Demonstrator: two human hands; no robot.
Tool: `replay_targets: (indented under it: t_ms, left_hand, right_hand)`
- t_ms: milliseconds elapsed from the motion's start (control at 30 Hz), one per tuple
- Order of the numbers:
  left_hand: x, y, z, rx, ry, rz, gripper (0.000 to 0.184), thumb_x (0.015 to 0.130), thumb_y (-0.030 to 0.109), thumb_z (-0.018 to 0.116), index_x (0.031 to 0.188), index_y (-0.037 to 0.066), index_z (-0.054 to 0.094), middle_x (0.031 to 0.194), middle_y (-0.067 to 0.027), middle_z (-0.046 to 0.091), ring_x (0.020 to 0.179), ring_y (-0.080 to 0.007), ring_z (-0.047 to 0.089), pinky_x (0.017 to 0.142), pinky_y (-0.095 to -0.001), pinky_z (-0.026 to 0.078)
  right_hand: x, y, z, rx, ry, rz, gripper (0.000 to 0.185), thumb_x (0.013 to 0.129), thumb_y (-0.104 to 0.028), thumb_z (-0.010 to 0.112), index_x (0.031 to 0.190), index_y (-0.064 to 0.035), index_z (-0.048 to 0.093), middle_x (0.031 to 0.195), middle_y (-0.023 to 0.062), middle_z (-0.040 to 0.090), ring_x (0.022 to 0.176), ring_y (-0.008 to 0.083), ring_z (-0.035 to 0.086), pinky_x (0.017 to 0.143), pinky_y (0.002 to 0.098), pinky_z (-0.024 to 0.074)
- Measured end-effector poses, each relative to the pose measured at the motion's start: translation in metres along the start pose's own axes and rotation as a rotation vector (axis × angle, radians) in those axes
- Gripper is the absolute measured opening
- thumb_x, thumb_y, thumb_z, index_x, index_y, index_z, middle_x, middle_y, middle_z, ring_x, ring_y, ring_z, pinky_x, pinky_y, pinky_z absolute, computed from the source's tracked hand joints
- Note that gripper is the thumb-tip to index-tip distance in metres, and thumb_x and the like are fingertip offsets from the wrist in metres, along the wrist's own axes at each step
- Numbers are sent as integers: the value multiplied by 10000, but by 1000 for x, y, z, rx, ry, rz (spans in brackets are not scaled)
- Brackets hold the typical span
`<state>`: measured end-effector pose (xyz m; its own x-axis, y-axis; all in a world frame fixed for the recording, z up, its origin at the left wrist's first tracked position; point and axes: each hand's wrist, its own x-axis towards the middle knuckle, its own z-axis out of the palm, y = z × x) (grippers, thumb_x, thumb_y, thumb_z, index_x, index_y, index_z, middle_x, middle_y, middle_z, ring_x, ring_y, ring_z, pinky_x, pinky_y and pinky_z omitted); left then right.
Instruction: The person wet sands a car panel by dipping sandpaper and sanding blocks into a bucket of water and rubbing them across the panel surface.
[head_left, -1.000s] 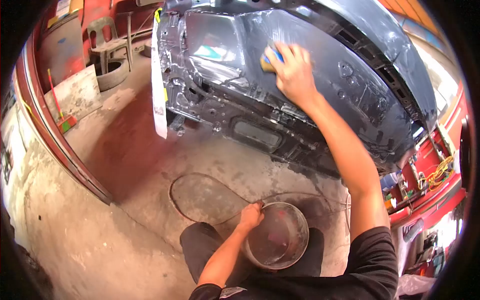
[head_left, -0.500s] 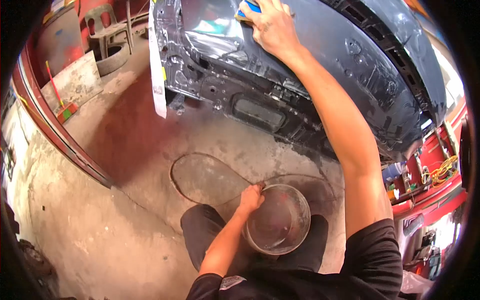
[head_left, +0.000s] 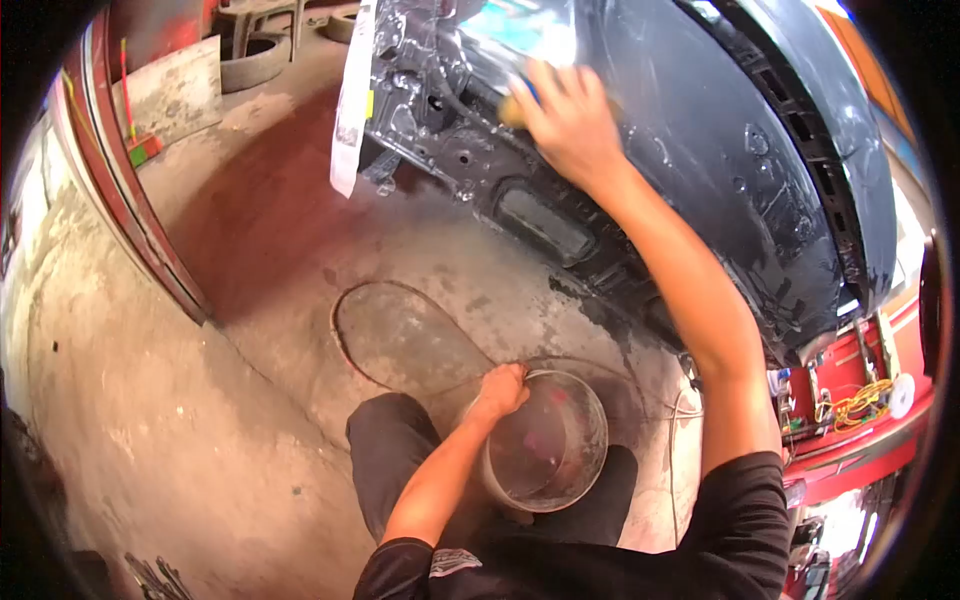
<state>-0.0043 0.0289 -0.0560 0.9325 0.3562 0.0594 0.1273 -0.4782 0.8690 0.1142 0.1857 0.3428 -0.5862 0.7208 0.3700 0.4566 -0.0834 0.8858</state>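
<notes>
My right hand (head_left: 575, 125) is closed around a sponge (head_left: 514, 110), blue and yellowish, and presses it to the dark, glossy car body panel (head_left: 660, 90). Motion blurs these fingers a little. Much of the sponge is hidden under the palm. Down between my knees, my left hand (head_left: 505, 388) grips the rim of a round bucket (head_left: 598, 425). Murky liquid seems to lie inside it, with pinkish reflections. The panel's lower edge (head_left: 540, 222) has recesses and holes and looks wet.
A looped hose or cable (head_left: 340, 325) lies on the stained concrete floor beyond the bucket. To the left are a red metal post (head_left: 130, 220), a leaning board (head_left: 180, 95) and a tyre (head_left: 255, 65). Yellow cord (head_left: 862, 402) hangs at right by red shelving.
My right hand has moved down the panel with the sponge, towards its lower edge. The head view has shifted slightly. My left hand stays on the bucket's rim.
</notes>
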Motion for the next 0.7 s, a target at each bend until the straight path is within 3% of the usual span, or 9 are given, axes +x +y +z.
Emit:
replay_targets:
  t_ms: [67,167,267,367,467,533,567,633,700]
  left_hand:
    - [-3,-3,2,-8,50,32,315,816,171,661,1119,128,735,1016,-208,741,992,-430,704,880,-540,561]
    - [-8,0,-3,14,23,-5,293,818,182,679,1099,119,735,992,-207,743,972,-428,709,867,-536,565]
    - [-3,3,-2,5,4,9,280,814,186,699,1078,100,734,974,-209,742,964,-421,713,857,-530,568]
    - [-4,3,-4,-13,26,40,280,810,178,705,1072,84,734,977,-218,740,968,-416,714,858,-523,568]
    - [-7,4,-7,-11,6,14,278,809,172,702,1070,80,736,994,-224,737,980,-413,712,861,-515,570]
    - [-5,5,-9,-2,6,-10,271,809,170,699,1062,79,738,1003,-223,737,987,-410,712,864,-510,571]
    - [-7,3,-10,5,14,-17,265,809,168,698,1055,78,738,1005,-221,737,988,-408,712,866,-509,571]
    - [-8,6,-5,-14,29,-21,252,809,168,698,1041,76,739,1002,-215,737,987,-403,713,870,-506,571]
    - [-5,5,-3,-33,50,-20,239,811,170,699,1026,73,738,992,-209,737,980,-399,714,874,-504,572]
  right_hand:
    - [55,-17,25,-75,-205,126,409,808,-133,659,1206,-45,680,1293,159,610,1096,310,580,905,449,465]
    - [33,-10,19,30,-41,68,395,787,-102,667,1178,-46,682,1299,157,604,1102,313,578,901,460,461]
    - [-44,-4,-34,9,-95,40,367,827,-147,658,1166,-12,692,1295,192,614,1100,347,581,875,460,456]
    - [-34,-6,-26,-32,-114,12,407,825,-153,664,1203,-3,683,1335,215,602,1099,364,575,879,469,455]
    - [47,-14,27,-22,-93,47,365,835,-135,654,1177,-11,687,1246,150,623,1143,323,592,892,454,478]
    - [101,-22,33,27,23,62,214,883,-185,607,927,-9,723,1093,170,626,1045,310,587,840,432,495]
    - [93,-20,33,45,-25,56,264,818,-145,662,1056,-35,688,1172,164,608,1100,335,578,864,446,487]
    - [59,-6,34,82,-135,2,647,686,-64,770,1315,-87,618,1331,151,571,1209,385,559,912,472,472]
    - [-6,-2,-11,3,-147,-15,540,734,-89,726,1270,-68,664,1327,160,594,1171,362,572,908,471,468]
